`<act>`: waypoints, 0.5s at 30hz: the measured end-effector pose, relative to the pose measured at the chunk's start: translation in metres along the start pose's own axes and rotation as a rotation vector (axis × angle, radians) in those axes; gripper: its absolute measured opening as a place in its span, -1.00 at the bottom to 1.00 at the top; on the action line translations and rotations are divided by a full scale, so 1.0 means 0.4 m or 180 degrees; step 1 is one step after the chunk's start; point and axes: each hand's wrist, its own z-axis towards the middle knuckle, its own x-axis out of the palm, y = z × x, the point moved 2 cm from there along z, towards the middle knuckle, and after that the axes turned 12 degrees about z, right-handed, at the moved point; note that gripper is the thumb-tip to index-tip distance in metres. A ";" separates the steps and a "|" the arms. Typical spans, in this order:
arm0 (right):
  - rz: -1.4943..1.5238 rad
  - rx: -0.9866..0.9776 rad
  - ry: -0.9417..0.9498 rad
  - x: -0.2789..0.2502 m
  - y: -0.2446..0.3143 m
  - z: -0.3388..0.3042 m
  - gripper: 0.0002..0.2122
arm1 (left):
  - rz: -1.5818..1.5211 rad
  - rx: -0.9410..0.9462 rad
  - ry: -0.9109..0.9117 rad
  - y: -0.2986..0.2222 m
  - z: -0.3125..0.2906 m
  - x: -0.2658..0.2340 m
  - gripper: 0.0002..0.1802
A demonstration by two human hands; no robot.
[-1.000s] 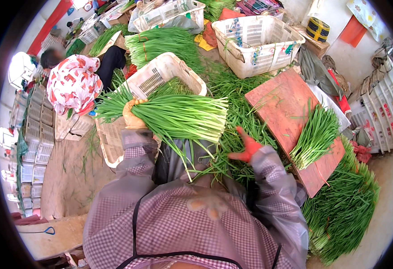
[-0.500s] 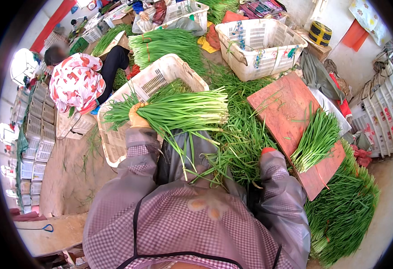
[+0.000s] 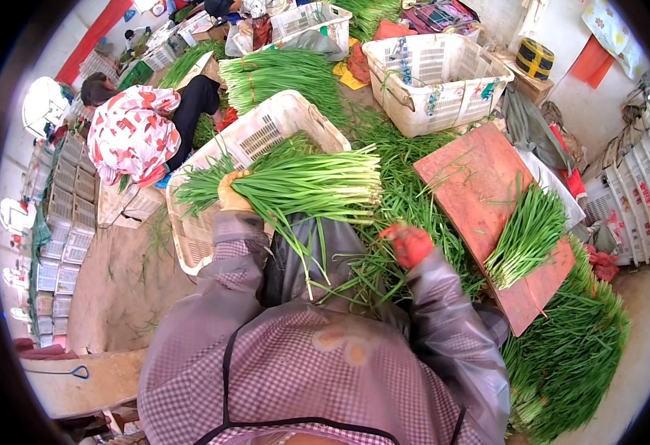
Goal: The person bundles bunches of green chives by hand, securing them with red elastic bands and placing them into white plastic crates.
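My left hand (image 3: pixel 234 193), in a yellow glove, grips a thick bunch of garlic chives (image 3: pixel 317 182). The pale cut ends point right, the green tips lie over a white crate, and a few leaves dangle. To its right my right hand (image 3: pixel 412 245), in a red glove, hovers over loose chives (image 3: pixel 392 163) heaped between the crate and a board. Its fingers point left toward the stem ends but stay apart from the bunch; motion smears them. A smaller chive bundle (image 3: pixel 527 237) rests on the reddish board (image 3: pixel 462 167) at the right.
The white crate (image 3: pixel 317 122) stands before me on the left, another crate (image 3: pixel 444 96) farther back. Bundled chives (image 3: pixel 280 78) lie behind; more are piled (image 3: pixel 570 363) below the board. A person in a patterned top (image 3: pixel 132 133) sits at the far left.
My right hand has come up and left from beside the board, and its red glove now shows fully. The left hand keeps its hold on the chives; the whole view has shifted slightly.
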 end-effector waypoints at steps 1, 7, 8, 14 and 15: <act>-0.0537 0.0369 -0.0328 -0.056 0.026 -0.008 -0.73 | 0.0006 -0.0010 -0.0036 -0.002 0.002 -0.016 -0.87; -0.1200 0.0615 -0.0656 0.083 0.023 0.025 -0.74 | 0.0089 -0.0054 -0.0272 0.022 0.034 -0.041 -0.86; -0.0918 0.0581 -0.0580 0.119 0.015 0.049 -0.72 | 0.0127 0.0039 -0.0325 0.021 0.032 -0.039 -0.86; -0.0689 0.0160 -0.0742 0.107 -0.065 0.139 -0.75 | 0.0029 -0.0073 -0.0284 0.008 0.032 -0.053 -0.83; -0.0739 0.0046 -0.0766 0.109 -0.062 0.123 -0.77 | -0.0032 -0.0051 -0.0252 0.011 0.039 -0.060 -0.84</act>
